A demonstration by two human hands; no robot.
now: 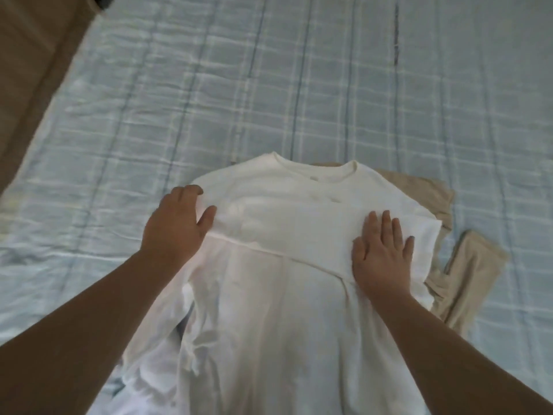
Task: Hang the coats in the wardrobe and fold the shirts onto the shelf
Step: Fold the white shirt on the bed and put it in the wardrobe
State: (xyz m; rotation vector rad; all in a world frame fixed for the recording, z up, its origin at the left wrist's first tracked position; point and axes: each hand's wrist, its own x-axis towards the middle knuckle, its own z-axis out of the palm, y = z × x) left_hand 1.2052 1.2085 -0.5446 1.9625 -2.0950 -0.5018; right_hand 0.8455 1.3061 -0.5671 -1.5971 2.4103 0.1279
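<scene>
Two bare forearms are reaching in from the near edge, two hands working over one white shirt [278, 265]. Nearest, the shirt's lower body is lying rumpled and bunched toward the person, its hem out of sight. Further up, a folded band is crossing the chest.

The right hand [381, 253] is lying palm-down on that band's right end, fingers straight and spread, pressing flat, grasping nothing. The left hand [176, 226] is sitting at the shirt's left shoulder edge, fingers curling over the cloth with the thumb on top; it is gripping the fold there.

Beyond, the neckline is pointing away from the person. One beige garment [466, 265] is lying underneath, showing at the right side and behind the collar.

Everything is resting on one pale blue checked bedspread [299, 85]. At far left, a brown floor [30, 70] is showing.
</scene>
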